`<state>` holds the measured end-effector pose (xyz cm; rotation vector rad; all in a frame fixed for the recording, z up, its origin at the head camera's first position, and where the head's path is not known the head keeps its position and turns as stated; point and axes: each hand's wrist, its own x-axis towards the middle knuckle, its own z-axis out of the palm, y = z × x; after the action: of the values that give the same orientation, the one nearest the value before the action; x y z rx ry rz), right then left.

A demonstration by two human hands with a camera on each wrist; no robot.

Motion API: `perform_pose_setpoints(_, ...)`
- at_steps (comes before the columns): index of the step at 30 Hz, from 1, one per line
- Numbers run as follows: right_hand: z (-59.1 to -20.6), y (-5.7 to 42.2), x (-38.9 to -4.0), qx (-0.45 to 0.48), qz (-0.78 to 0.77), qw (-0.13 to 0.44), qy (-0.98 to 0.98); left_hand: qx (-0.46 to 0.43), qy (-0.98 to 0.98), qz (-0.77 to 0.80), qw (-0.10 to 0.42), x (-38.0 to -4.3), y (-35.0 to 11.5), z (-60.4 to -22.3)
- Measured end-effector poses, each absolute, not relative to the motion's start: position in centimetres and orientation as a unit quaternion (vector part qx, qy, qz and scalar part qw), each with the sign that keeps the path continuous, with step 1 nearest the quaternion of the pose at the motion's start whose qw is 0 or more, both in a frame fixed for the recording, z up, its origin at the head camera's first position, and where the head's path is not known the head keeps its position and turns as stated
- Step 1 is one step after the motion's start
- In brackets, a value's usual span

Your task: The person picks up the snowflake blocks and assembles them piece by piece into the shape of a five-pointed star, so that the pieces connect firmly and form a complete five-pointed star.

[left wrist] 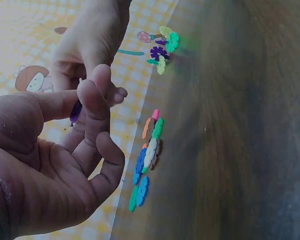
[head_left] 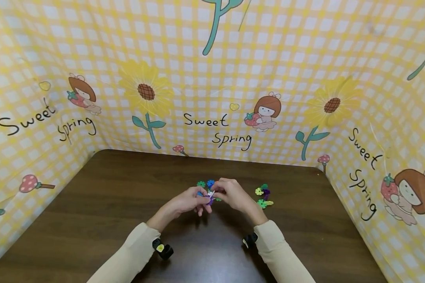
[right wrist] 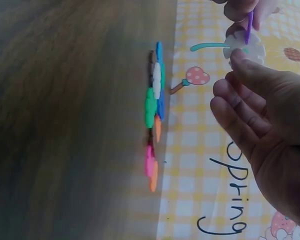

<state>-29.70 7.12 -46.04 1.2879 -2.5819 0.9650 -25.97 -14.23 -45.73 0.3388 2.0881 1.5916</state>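
Observation:
Both hands meet over the middle of the table. The left hand (head_left: 188,201) pinches a purple notched disc (right wrist: 249,29) between thumb and fingers, and the disc shows edge-on in both wrist views. Between thumb and fingertips the right hand (head_left: 235,195) holds a white notched disc (right wrist: 257,49). In the right wrist view the two discs cross at right angles, the purple edge overlapping the white disc's rim. Fingers cover part of each disc. Loose notched discs, among them a blue disc (head_left: 210,183) and a green disc (head_left: 201,183), lie just beyond the hands.
To the right of the hands, a joined cluster of green, yellow and purple discs (head_left: 262,203) rests on the brown table (head_left: 127,184). Pink, orange, brown and white discs lie among the loose ones. A yellow checked cloth (head_left: 205,86) walls the back and sides.

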Motion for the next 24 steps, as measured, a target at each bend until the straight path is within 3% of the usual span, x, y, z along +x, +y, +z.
perform_pose_setpoints(16, -48.1, 5.6, -31.5, 0.375, 0.195, -0.042, -0.905, 0.119, 0.751, 0.601, 0.247, -25.4, -15.8, -46.5)
perform_pose_setpoints(24, -48.3, 5.6, -31.2, 0.359, 0.204, -0.054, -0.909, 0.114, 0.75, 0.604, 0.243, -25.4, -16.1, -46.6)
